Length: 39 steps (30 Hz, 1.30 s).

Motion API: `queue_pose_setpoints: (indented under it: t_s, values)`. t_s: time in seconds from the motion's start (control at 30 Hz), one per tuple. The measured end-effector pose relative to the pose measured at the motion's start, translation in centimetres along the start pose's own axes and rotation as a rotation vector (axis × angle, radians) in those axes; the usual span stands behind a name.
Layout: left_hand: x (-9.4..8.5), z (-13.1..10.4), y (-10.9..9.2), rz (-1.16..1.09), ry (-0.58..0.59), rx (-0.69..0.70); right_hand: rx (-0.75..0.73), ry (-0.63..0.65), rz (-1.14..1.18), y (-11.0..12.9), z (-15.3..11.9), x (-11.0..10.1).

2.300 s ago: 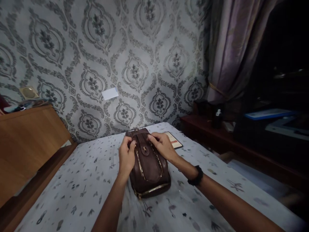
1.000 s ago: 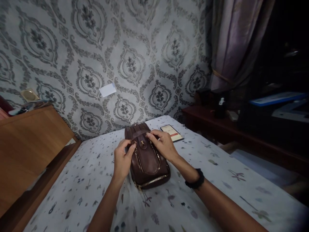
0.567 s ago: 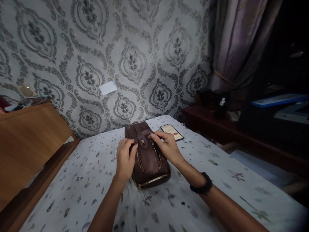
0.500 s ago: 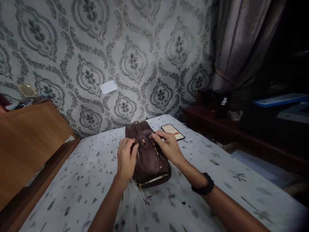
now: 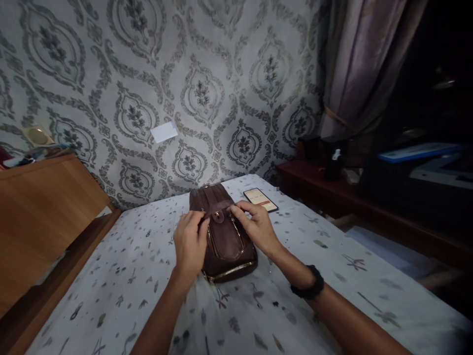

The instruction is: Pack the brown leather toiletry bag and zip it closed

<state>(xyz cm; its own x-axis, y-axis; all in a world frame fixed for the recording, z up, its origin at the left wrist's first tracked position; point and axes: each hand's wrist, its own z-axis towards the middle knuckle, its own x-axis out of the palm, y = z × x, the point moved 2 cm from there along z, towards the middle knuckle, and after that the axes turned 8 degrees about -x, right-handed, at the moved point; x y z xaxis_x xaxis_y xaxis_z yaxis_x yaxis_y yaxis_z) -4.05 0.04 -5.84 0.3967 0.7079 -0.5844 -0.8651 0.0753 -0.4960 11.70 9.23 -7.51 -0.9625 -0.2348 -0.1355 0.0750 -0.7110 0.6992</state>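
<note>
So the wooden headboard (image 5: 44, 207) sits off at 9 o'clock, and the brown leather bag (image 5: 225, 236) lies mid-bed on the patterned sheet (image 5: 121, 276). Left hand (image 5: 190, 244) has its grip pinched narrow on the bag's left edge by the zipper. Right hand (image 5: 258, 227) pinches the strap (image 5: 218, 207) near the clasp. Compared with a moment back, both hands have crept toward the far end, so they look busy with that clasp. Phone (image 5: 260, 198) lies at 1 o'clock.

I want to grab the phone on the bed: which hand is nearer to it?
Right. The right hand rests on the brown bag just short of the phone; the left hand is on the bag's far side.
</note>
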Motion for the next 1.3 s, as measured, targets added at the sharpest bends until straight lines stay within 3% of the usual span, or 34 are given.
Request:
queue_pose_setpoints:
  t_s: [0.13, 0.2, 0.37, 0.57, 0.73, 1.0, 1.2, 1.3]
  values:
    - [-0.4, 0.8, 1.3, -0.364, 0.127, -0.227, -0.019, -0.002, -0.004, 0.2, 0.0, 0.1]
    - [-0.5, 0.7, 1.3, -0.386, 0.121, -0.239, -0.019, -0.004, -0.01, 0.2, 0.0, 0.1]
    - [-1.1, -0.8, 0.0, -0.191, 0.047, -0.033, -0.033, 0.0, -0.018, 0.0, 0.0, 0.0]
    - [-1.1, -1.7, -0.4, -0.132, 0.03, 0.062, -0.049, 0.008, 0.012, -0.1, -0.1, -0.1]
    - [-0.7, -2.5, -0.4, -0.026, -0.028, 0.221, -0.103, 0.011, 0.034, 0.2, -0.5, -0.3]
    - [-0.9, -2.1, 0.0, -0.178, -0.039, 0.068, -0.138, 0.026, 0.022, 0.7, -0.7, -0.6]
    - [-1.0, -3.8, -1.2, 0.111, -0.096, 0.363, -0.164, 0.029, 0.005, 0.2, -0.9, -0.5]
    - [-1.0, -4.3, -1.3, 0.092, -0.092, 0.355, -0.19, 0.025, -0.003, 0.1, -1.0, -0.6]
